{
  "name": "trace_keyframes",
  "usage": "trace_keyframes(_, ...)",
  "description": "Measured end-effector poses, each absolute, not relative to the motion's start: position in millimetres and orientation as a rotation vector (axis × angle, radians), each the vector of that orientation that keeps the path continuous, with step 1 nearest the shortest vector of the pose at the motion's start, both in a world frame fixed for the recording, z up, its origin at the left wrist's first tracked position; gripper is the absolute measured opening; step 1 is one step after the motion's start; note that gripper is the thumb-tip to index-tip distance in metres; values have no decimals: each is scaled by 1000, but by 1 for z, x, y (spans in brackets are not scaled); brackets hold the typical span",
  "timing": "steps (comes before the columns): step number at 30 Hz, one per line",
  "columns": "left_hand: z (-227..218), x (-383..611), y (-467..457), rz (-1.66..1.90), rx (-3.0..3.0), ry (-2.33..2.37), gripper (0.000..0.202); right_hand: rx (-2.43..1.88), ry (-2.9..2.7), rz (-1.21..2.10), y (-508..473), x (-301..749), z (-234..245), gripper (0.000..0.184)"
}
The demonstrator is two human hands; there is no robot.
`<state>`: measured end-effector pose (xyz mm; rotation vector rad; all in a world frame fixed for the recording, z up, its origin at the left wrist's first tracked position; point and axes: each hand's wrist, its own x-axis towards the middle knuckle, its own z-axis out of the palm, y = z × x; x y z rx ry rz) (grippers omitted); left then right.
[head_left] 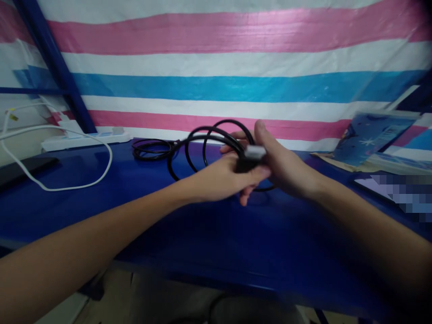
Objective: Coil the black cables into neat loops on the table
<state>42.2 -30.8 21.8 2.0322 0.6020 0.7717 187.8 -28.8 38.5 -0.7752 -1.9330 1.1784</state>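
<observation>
A black cable (191, 132) hangs in loose loops above the blue table, around and beside both hands. My left hand (219, 177) is closed on its black plug (248, 162), which has a blurred, silvery metal end. Close against it on the right is my right hand (286, 164), its thumb raised and apart. The right fingers reach left behind the plug and loops; they are partly hidden, and no firm grip shows. On the table behind, a second black cable (151, 150) lies coiled.
A white power strip (87, 140) with a charger stands at the back left, its white cord (110, 164) looping over the table (209, 238). A dark flat object (29, 171) lies at the left edge. At right are a blue packet (374, 135) and other flat items. Striped sheeting hangs behind.
</observation>
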Motion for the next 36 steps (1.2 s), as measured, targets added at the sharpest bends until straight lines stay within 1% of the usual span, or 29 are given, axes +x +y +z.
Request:
trace_keyframes(2, 31, 37, -30, 935, 1817, 506, 30, -639, -1969, 1319, -28, 191, 40, 59)
trace_keyframes(3, 36, 35, -30, 998, 1743, 467, 29, -577, -2002, 1325, -27, 193, 40, 57)
trace_keyframes(4, 41, 31, -30, 1041, 1689, 441, 28, -548, -2060, 1275, -26, 196, 41, 51)
trace_keyframes(6, 51, 25, -30, 1090, 1635, 418, 29, -650, -2292, 1064, -24, 202, 44, 40)
trace_keyframes(9, 64, 17, -32, 1127, 1594, 423, 34, -1029, -2665, 709, -21, 210, 47, 51)
trace_keyframes(11, 69, 14, -34, 1155, 1561, 415, 37, -1164, -2774, 569, -19, 211, 48, 42)
trace_keyframes(13, 72, 12, -37, 1166, 1527, 413, 38, -1145, -2746, 374, -16, 211, 49, 33)
trace_keyframes(16, 73, 12, -39, 1131, 1508, 425, 41, -1068, -2480, -105, -9, 214, 49, 28)
trace_keyframes(17, 73, 12, -40, 1112, 1514, 430, 42, -1077, -2370, -244, -5, 216, 49, 32)
trace_keyframes(18, 73, 12, -41, 1095, 1524, 427, 43, -1117, -2268, -328, -1, 220, 49, 42)
trace_keyframes(19, 73, 11, -41, 1080, 1535, 421, 42, -1202, -2183, -335, 3, 225, 48, 52)
trace_keyframes(20, 73, 11, -40, 1066, 1547, 416, 42, -1328, -2123, -240, 7, 229, 48, 56)
trace_keyframes(21, 73, 10, -40, 1053, 1560, 408, 41, -1465, -2078, -74, 10, 234, 48, 50)
trace_keyframes(23, 71, 8, -38, 1009, 1604, 371, 39, -1590, -1963, 382, 12, 239, 49, 29)
trace_keyframes(24, 70, 7, -36, 970, 1636, 353, 38, -1559, -1904, 580, 11, 240, 50, 24)
trace_keyframes(25, 68, 7, -35, 922, 1678, 345, 37, -1488, -1856, 722, 8, 238, 52, 25)
trace_keyframes(28, 61, 11, -32, 801, 1822, 447, 34, -1227, -1740, 977, -7, 226, 59, 24)
trace_keyframes(29, 58, 13, -32, 778, 1867, 522, 32, -1131, -1672, 1073, -13, 220, 61, 20)
trace_keyframes(30, 55, 16, -31, 764, 1913, 590, 30, -1033, -1633, 1136, -19, 215, 63, 16)
trace_keyframes(32, 49, 22, -30, 754, 2001, 691, 28, -937, -1621, 1152, -27, 205, 63, 22)
trace_keyframes(34, 44, 26, -28, 769, 2063, 744, 30, -917, -1630, 1015, -31, 196, 59, 30)
trace_keyframes(36, 40, 28, -28, 780, 2076, 774, 32, -905, -1609, 829, -33, 188, 52, 30)
